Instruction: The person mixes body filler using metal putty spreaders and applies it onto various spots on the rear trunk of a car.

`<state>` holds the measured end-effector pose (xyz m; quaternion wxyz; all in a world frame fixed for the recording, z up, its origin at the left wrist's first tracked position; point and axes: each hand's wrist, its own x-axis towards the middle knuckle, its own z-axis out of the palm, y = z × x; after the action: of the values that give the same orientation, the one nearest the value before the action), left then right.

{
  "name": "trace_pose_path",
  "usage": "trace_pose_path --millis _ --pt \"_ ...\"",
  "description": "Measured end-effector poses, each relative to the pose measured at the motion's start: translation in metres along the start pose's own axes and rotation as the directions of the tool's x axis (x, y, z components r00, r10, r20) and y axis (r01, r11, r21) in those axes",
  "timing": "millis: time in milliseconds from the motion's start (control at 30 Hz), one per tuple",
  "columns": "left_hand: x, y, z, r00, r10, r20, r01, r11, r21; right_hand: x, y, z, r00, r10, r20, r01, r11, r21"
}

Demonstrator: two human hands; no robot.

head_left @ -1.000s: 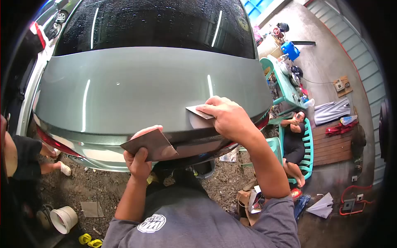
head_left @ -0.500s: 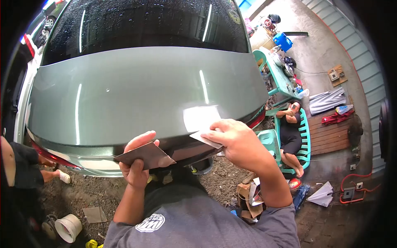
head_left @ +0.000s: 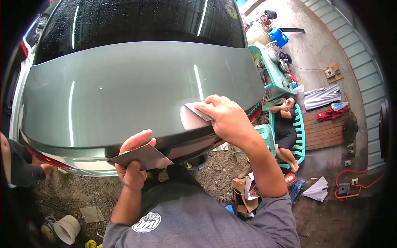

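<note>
My left hand (head_left: pixel 131 175) grasps a dark, flat sheet (head_left: pixel 144 157), the thumb laid over its near face and the other fingers behind it, their tips showing past its far edge. I hold it tilted just in front of the back edge of the green car (head_left: pixel 136 82), overlapping the bumper in my view, and I cannot tell whether it touches.

My right hand (head_left: pixel 227 118) pinches a smaller pale grey sheet (head_left: pixel 198 110) by its right side, near the right part of the trunk lid's rear edge. One corner of it points up and left over the paint. I cannot tell if it rests on the surface. Just beside and below it, a pale patch (head_left: pixel 189 120) shows on the lid.

Beyond the lid is the dark rear window (head_left: pixel 144 20), beaded with drops. To my right, a person (head_left: pixel 286 128) leans back on a green slatted seat (head_left: pixel 301 134), near a green bench (head_left: pixel 275 74) with things on it. An open cardboard box (head_left: pixel 244 194) sits on the ground to my right, and a white bucket (head_left: pixel 66 229) lies tipped to my left.
</note>
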<state>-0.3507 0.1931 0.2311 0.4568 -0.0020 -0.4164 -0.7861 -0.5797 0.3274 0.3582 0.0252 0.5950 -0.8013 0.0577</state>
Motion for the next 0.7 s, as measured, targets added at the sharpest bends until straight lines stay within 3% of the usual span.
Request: trace_pose_path --millis 333,433,567,700 --pt "-0.001 0.0 0.001 1.0 -0.012 -0.026 0.013 0.999 0.034 -0.052 -0.019 -0.019 0.999 -0.042 -0.006 0.043 0.996 0.074" --pt "-0.001 0.001 0.002 1.0 -0.017 -0.023 0.017 0.999 0.032 -0.044 -0.007 -0.03 1.0 0.006 0.022 -0.009 0.99 0.137" --pt "-0.001 0.0 0.001 1.0 -0.007 -0.021 0.007 1.0 0.017 -0.018 0.014 -0.021 0.999 0.026 -0.038 -0.022 0.996 0.091" --pt "-0.001 -0.001 0.0 1.0 -0.01 -0.023 0.011 1.0 0.023 -0.007 0.024 -0.005 1.0 0.018 0.018 -0.02 0.998 0.063"
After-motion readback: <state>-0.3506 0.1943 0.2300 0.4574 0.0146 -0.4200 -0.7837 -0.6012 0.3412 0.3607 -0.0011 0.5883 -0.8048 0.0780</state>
